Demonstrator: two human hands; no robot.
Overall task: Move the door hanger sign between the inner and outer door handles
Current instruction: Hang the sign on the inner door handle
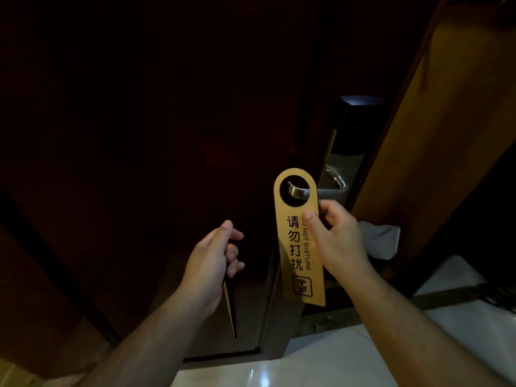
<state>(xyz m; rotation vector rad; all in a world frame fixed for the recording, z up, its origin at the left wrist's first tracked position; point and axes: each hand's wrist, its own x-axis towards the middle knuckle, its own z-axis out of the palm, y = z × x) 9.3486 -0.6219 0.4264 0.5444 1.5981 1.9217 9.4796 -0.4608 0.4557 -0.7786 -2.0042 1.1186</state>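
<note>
Seen from the head camera, largest first: a dark brown wooden door [167, 135] fills the left and centre of my view, standing ajar, with a lighter amber-brown wooden door frame [452, 129] slanting up the right side. Glossy white floor tiles [349, 358] lie below, crossed by a dark stone threshold strip [329, 319]. On the door's edge side sits a tall black-and-silver metal lock plate [347, 155]. The task's thing, a long yellow wooden door hanger sign [294, 247] with a round hole, black Chinese characters and "DO NOT DISTURB", hangs upright in front of the lock. The right hand [340, 241] pinches the sign just below the hole, with the thumb pressed on the printed face and the fingers curled behind the right edge. The left hand [212, 263], near and to the left, is clenched round the top of a thin flat yellow-and-black strip [230, 311], seen edge-on and hanging down. A crumpled white cloth [381, 240] lies at the foot of the frame. The silver metal lever handle [331, 192] shows its curved tip through the sign's hole; in this dim light I cannot tell whether the tip passes through the hole or only sits behind it.
</note>
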